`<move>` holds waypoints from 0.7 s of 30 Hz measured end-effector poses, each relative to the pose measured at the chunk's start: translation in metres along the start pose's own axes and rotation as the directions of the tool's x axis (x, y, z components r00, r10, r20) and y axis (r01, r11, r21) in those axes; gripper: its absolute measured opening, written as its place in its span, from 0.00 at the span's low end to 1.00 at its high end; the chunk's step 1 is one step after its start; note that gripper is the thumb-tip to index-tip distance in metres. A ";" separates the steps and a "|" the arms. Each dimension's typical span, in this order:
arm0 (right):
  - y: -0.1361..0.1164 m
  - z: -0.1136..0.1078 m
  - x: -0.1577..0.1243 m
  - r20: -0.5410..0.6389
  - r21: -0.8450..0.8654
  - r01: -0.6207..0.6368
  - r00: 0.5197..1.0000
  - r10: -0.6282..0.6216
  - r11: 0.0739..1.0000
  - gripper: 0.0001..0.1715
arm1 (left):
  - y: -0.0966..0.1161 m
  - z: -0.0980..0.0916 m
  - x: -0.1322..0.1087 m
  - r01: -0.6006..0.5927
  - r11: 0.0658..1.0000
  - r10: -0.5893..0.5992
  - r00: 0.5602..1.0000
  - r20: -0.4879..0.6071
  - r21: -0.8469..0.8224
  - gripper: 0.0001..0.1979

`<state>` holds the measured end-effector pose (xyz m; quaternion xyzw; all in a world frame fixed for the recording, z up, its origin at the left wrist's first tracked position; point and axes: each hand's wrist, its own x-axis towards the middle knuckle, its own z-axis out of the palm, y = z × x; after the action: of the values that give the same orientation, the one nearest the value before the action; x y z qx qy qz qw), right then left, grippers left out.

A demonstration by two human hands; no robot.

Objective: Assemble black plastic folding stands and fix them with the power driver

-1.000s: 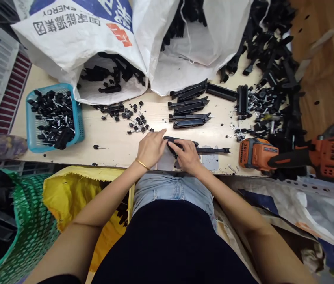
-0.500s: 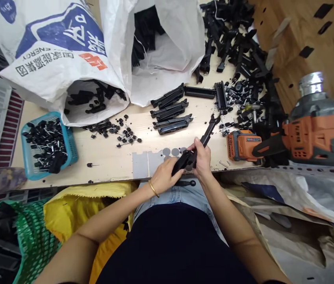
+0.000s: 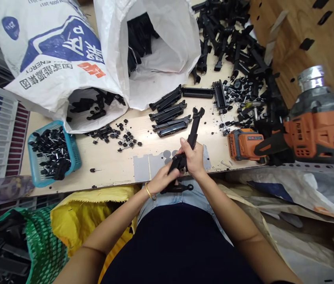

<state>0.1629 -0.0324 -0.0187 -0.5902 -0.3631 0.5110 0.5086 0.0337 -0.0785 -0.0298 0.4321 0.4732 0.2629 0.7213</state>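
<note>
My right hand (image 3: 195, 158) is closed round a long black plastic bracket (image 3: 195, 126), whose forked end points away from me. My left hand (image 3: 162, 179) grips the lower part of the same black assembly, close to my right hand. Between the hands the parts overlap, so where they join is hidden. A black rod with a ball end (image 3: 181, 188) sticks out below, over my lap. Beyond the hands, several black folded brackets (image 3: 171, 125) lie side by side on the wooden bench (image 3: 110, 157). Grey sheet pieces (image 3: 141, 167) lie flat beside my left hand.
At the left stands a blue basket (image 3: 77, 157) of black-headed screws. White sacks (image 3: 51, 88) with black parts stand at the back. To the right lie an orange power tool (image 3: 317, 132), loose screws (image 3: 240, 94) and a heap of black brackets (image 3: 229, 39). A yellow sack (image 3: 75, 217) hangs below the bench edge.
The held bracket has turned more upright, its forked end swinging left. Both hands have shifted slightly left and nearer my body. The view has moved a little.
</note>
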 end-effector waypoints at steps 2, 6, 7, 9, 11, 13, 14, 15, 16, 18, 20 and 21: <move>-0.004 0.002 -0.011 -0.007 0.004 -0.006 1.000 0.006 1.000 0.27 | 0.002 -0.001 0.001 0.031 0.981 -0.025 0.999 0.032 -0.194 0.41; -0.002 0.006 -0.023 0.003 0.055 -0.037 0.999 0.037 0.998 0.26 | 0.001 0.005 0.002 0.044 0.961 -0.052 0.998 -0.023 -0.271 0.43; 0.000 0.008 -0.023 0.007 0.058 -0.040 0.999 0.039 0.998 0.26 | -0.001 0.005 0.002 0.029 0.967 -0.042 0.998 -0.044 -0.254 0.43; 0.006 0.010 -0.023 -0.029 0.036 -0.013 0.999 0.014 0.999 0.25 | -0.003 0.004 0.002 -0.012 0.984 -0.006 0.995 -0.095 -0.180 0.42; 0.010 0.013 -0.021 -0.098 0.000 0.032 0.995 -0.032 0.999 0.25 | -0.005 0.000 0.002 -0.038 0.993 0.024 0.992 -0.121 -0.108 0.41; 0.009 0.015 -0.017 -0.086 -0.024 0.039 0.995 -0.041 0.999 0.25 | -0.006 -0.003 0.002 -0.032 0.994 0.021 0.994 -0.107 -0.104 0.40; 0.007 0.015 -0.016 -0.036 -0.023 0.020 0.999 -0.021 1.000 0.26 | -0.005 -0.003 0.002 -0.020 0.992 0.008 0.996 -0.094 -0.123 0.41; 0.005 0.016 -0.014 0.020 -0.014 -0.007 1.000 0.008 1.000 0.26 | -0.004 -0.003 0.002 -0.006 0.989 -0.006 0.997 -0.081 -0.149 0.41; 0.002 0.016 -0.012 0.065 0.003 -0.037 0.997 0.037 0.999 0.26 | -0.003 -0.002 0.003 0.007 0.984 -0.020 0.997 -0.073 -0.178 0.42; -0.004 0.018 -0.010 0.081 0.047 -0.065 0.995 0.061 0.997 0.26 | -0.001 0.001 0.005 0.015 0.973 -0.033 0.997 -0.075 -0.232 0.44; -0.007 0.020 -0.010 0.019 0.088 -0.024 1.000 0.022 0.996 0.25 | 0.001 0.003 0.007 -0.002 0.963 -0.021 0.996 -0.086 -0.268 0.45; -0.007 0.021 -0.010 -0.005 0.092 0.008 1.000 -0.008 0.996 0.24 | 0.002 0.003 0.009 -0.011 0.960 -0.015 0.996 -0.090 -0.279 0.45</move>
<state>0.1412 -0.0357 -0.0086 -0.5660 -0.3403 0.5237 0.5382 0.0400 -0.0718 -0.0319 0.3134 0.4641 0.3457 0.7529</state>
